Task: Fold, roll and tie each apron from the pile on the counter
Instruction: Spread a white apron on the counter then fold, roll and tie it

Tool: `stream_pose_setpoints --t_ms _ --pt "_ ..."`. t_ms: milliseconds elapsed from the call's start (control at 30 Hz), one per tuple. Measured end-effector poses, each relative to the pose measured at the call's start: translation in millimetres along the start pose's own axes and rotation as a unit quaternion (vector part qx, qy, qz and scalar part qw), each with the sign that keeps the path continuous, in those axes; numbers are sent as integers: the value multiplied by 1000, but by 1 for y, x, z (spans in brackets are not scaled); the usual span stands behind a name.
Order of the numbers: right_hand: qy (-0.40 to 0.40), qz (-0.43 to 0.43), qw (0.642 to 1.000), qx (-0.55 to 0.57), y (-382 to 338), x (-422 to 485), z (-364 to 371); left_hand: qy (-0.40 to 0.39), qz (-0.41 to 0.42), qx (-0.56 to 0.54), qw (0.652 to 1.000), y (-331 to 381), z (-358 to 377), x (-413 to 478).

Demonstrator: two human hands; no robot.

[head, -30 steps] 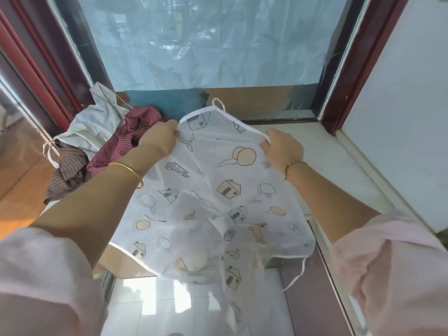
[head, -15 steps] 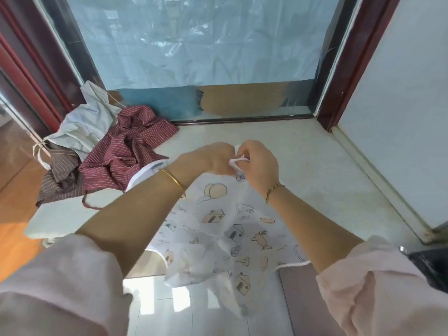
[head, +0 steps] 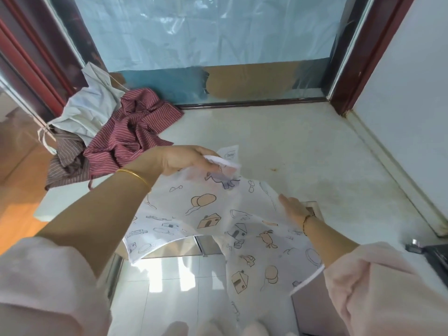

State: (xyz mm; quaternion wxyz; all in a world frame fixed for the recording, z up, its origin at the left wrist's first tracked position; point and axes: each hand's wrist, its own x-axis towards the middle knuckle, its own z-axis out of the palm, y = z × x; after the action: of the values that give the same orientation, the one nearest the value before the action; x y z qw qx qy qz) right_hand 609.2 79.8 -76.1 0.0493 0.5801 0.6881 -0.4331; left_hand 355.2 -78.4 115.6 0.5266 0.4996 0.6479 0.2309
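Observation:
A thin white apron (head: 208,219) printed with houses and balloons is doubled lengthwise and hangs over the counter's front edge. My left hand (head: 184,161) pinches its gathered top corners above the counter (head: 303,151). My right hand (head: 294,209) lies flat along the apron's right side, fingers straight, partly behind the translucent cloth. A pile of aprons lies at the counter's back left: a maroon striped one (head: 135,134), a pale one (head: 92,110) and a brown striped one (head: 68,161).
A window with plastic film (head: 206,32) backs the counter, with dark red frames at both sides. A white wall (head: 412,105) bounds the right. A dark object (head: 434,258) sits at the right edge. Tiled floor (head: 174,287) shows below the counter.
The apron went from spread wide to doubled over, with both top corners brought together. My right hand then let go of the top and slid down the right side.

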Motion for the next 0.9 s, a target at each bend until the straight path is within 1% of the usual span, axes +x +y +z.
stream_pose_setpoints --t_ms 100,200,267,333,400,433,467,500,533,567,600,633,667,700,733,767,800,833,867,900 --pt "15 -24 999 -27 1 3 2 12 4 -13 1000 -9 -4 -11" --pt "-34 -52 998 -2 -10 -7 1 34 11 -21 999 -17 -9 -21" --pt "-75 -42 995 42 -19 -14 4 58 11 -41 997 -21 -11 -25" --pt "-162 -42 984 66 -27 -23 7 106 5 -49 993 -29 -15 -25" --pt "-282 -69 954 79 -30 -35 9 180 -23 -49 982 -35 -17 -26" --pt "-301 -99 947 57 -31 -37 10 212 -40 -53 975 -38 -18 -26" --pt "-267 -141 953 20 -34 -39 10 236 -65 -60 968 -43 -21 -27" --pt "-186 -188 964 -12 -34 -36 14 253 -89 -77 960 -47 -23 -29" --pt "-73 -222 972 -11 -36 -32 17 269 -110 -97 952 -54 -26 -31" --pt "49 -235 971 10 -37 -28 20 285 -122 -102 945 -61 -29 -33" --pt "153 -245 957 8 -40 -25 20 305 -133 -88 939 -68 -32 -36" --pt "222 -265 938 -17 -42 -24 20 321 -145 -57 934 -75 -34 -38" --pt "256 -288 921 -54 -43 -22 19 330 -157 -29 930 -82 -35 -39" --pt "261 -311 911 -67 -45 -22 18 328 -175 0 928 -84 -33 -41" --pt "241 -326 913 -45 -47 -23 16 318 -195 25 928 -89 -31 -42" --pt "208 -321 924 14 -48 -26 13 297 -210 44 930 -91 -28 -45" --pt "159 -288 940 89 -50 -28 9 281 -213 50 934 -92 -25 -47" --pt "100 -232 955 154 -52 -32 5 266 -211 45 940 -90 -22 -50" --pt "45 -177 960 213 -54 -37 1 261 -204 31 943 -91 -23 -49" --pt "-12 -129 952 279 -52 -39 0 259 -195 10 946 -89 -21 -50"
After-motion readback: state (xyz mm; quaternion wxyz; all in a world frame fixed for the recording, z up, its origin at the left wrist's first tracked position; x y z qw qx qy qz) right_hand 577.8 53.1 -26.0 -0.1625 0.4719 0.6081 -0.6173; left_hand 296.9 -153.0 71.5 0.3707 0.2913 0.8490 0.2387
